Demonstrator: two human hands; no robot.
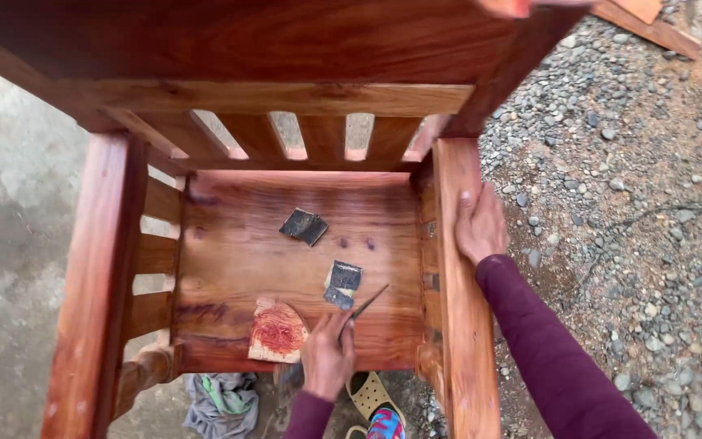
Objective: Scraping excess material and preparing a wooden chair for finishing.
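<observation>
The left hand (327, 356) grips a thin dark blade-like tool (365, 305) on the seat of the reddish varnished wooden armchair (237, 252), near dark sandpaper scraps (342, 284) and a red-stained wood offcut (276, 332). The right hand (479, 223) clasps the right armrest (463, 325).

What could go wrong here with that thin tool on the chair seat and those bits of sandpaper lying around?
The left hand holds a thin dark tool low against the seat; a slip could scratch the wood. The loose sandpaper pieces and the red-stained block might slide off if the chair tips. The right hand only grips one armrest, and gravel underfoot may let the chair shift.
</observation>
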